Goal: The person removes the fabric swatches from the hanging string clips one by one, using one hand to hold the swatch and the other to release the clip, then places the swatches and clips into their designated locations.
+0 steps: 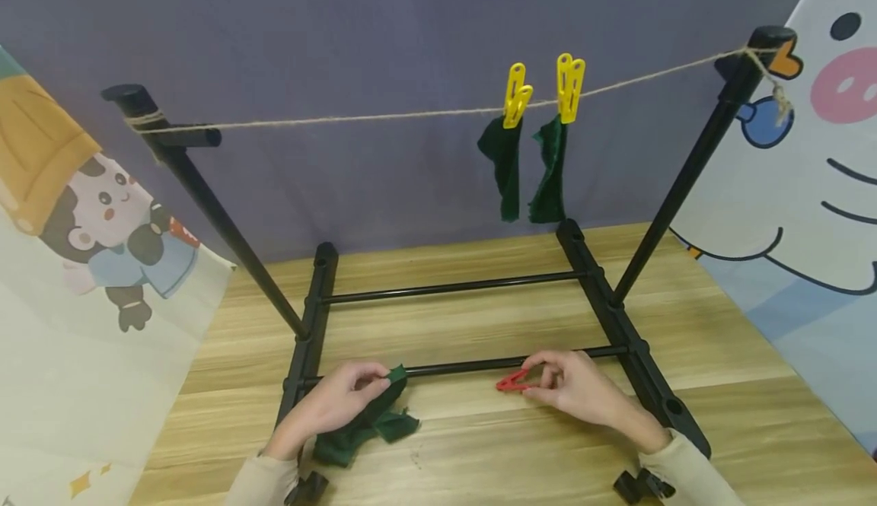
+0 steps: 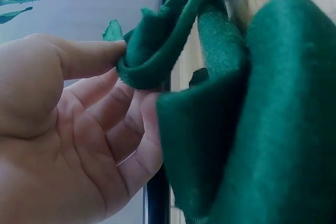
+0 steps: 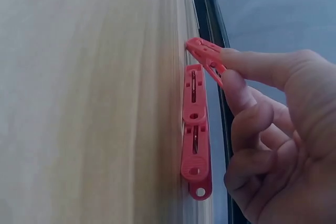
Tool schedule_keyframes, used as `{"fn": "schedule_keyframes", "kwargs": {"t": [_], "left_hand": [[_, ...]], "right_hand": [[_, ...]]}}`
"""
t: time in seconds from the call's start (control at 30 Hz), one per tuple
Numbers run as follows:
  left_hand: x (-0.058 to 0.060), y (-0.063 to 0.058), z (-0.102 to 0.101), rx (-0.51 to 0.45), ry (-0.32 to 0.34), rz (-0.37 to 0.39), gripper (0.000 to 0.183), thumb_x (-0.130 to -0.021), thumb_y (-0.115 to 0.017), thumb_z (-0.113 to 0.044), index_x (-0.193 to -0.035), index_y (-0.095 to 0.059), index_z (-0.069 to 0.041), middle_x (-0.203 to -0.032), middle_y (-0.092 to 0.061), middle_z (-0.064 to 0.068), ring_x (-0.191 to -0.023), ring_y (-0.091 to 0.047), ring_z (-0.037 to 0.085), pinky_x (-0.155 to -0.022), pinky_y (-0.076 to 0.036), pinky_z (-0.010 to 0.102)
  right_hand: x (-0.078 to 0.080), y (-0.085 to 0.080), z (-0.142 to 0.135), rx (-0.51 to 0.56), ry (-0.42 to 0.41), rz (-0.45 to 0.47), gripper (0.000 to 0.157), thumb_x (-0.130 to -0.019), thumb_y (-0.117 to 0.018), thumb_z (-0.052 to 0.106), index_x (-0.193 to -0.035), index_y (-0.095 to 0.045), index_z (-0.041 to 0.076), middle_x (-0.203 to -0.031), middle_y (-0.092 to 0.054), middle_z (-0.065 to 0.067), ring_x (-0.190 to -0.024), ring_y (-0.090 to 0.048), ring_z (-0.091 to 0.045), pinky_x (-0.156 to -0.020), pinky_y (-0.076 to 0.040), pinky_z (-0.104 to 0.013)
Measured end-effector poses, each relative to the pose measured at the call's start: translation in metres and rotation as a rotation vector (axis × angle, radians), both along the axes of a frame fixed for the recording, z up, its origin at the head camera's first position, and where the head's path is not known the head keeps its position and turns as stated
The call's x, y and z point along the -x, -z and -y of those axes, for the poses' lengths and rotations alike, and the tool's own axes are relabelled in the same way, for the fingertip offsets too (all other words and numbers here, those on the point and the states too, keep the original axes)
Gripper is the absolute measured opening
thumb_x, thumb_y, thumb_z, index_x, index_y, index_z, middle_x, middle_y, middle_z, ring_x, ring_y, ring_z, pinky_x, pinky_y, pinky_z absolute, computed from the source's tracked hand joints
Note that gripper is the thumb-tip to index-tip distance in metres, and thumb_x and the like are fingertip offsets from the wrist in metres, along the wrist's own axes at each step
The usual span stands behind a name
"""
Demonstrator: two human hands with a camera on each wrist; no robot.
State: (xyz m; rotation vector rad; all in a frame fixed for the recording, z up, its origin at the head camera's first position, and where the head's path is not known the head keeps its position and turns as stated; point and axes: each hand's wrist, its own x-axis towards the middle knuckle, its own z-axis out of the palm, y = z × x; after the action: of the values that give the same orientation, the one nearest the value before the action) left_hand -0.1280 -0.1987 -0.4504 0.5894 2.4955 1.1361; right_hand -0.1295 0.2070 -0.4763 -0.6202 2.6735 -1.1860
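My left hand (image 1: pixel 339 398) pinches one end of a dark green cloth strip (image 1: pixel 337 445) between thumb and fingers. The rest of that cloth droops in folds beside the hand, large and close in the left wrist view. At the right, thumb and index finger of my right hand (image 1: pixel 582 388) hold a red clothespin (image 1: pixel 510 383) just above the wooden table. More red clothespins (image 3: pixel 193 98) lie on the table near that hand in the right wrist view; from the head view they are hidden.
A twine line (image 1: pixel 329 119) runs between two black posts (image 1: pixel 229 224) of a frame. Two green cloth pieces (image 1: pixel 507 167) hang from it by yellow clothespins (image 1: pixel 570 86). Low black crossbars (image 1: pixel 445 288) span the base on the wooden table (image 1: pixel 438 323). Printed cartoon panels flank both sides.
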Motion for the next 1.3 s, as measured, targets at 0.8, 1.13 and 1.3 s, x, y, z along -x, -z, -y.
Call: {"fn": "schedule_keyframes", "kwargs": {"t": [0.8, 1.13, 1.3], "left_hand": [[-0.021, 0.010, 0.010, 0.128, -0.016, -0.036, 0.024, -0.101, -0.051, -0.025, -0.113, -0.069, -0.015, -0.086, -0.066, -0.011, -0.067, -0.054, 0.002, -0.060, -0.047, 0.025], [-0.020, 0.007, 0.013, 0.107, -0.017, -0.040, 0.025, -0.098, -0.056, -0.030, -0.115, -0.067, -0.014, -0.085, -0.065, -0.011, -0.069, -0.057, 0.004, -0.057, -0.048, 0.025], [-0.019, -0.002, 0.017, 0.120, -0.061, -0.081, 0.022, -0.098, -0.056, -0.033, -0.112, -0.066, -0.020, -0.094, -0.067, -0.011, -0.077, -0.060, 0.004, -0.062, -0.048, 0.024]], "right_hand": [[-0.003, 0.004, -0.011, -0.130, -0.086, 0.011, 0.031, -0.079, -0.080, 0.033, -0.106, -0.068, 0.021, -0.053, -0.051, 0.015, -0.042, -0.041, 0.001, -0.042, -0.034, -0.019], [0.000, -0.001, -0.013, -0.104, -0.099, 0.018, 0.031, -0.079, -0.078, 0.038, -0.104, -0.068, 0.021, -0.059, -0.056, 0.014, -0.047, -0.047, -0.001, -0.049, -0.040, -0.022], [0.003, -0.010, -0.015, -0.088, -0.089, 0.025, 0.036, -0.080, -0.077, 0.039, -0.105, -0.067, 0.015, -0.062, -0.059, 0.014, -0.050, -0.050, -0.003, -0.051, -0.042, -0.023]]}}
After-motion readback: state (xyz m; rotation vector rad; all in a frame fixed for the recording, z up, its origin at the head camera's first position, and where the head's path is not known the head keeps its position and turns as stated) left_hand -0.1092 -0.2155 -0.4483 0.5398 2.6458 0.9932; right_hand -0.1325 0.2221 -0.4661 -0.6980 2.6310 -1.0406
